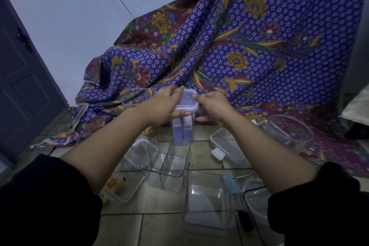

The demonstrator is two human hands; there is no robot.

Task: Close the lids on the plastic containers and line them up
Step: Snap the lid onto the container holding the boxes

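A tall clear container (183, 128) stands on the tiled floor near the cloth, with a white-rimmed lid (187, 102) on its top. My left hand (161, 106) grips the container's left side, fingers on the lid's far edge and thumb at the front. My right hand (213, 107) holds the right side, fingers touching the lid. Another clear container (132, 96) stands open just left of my left hand. Nearer me are an open divided container (169, 164), an open square one (207, 203) and a loose lid (226, 147).
A purple flowered cloth (249, 46) drapes behind and to the right. A round clear container (289, 132) sits on it at right. More lids lie at lower left (127, 183) and lower right (257, 205). A dark door (22, 78) is at left.
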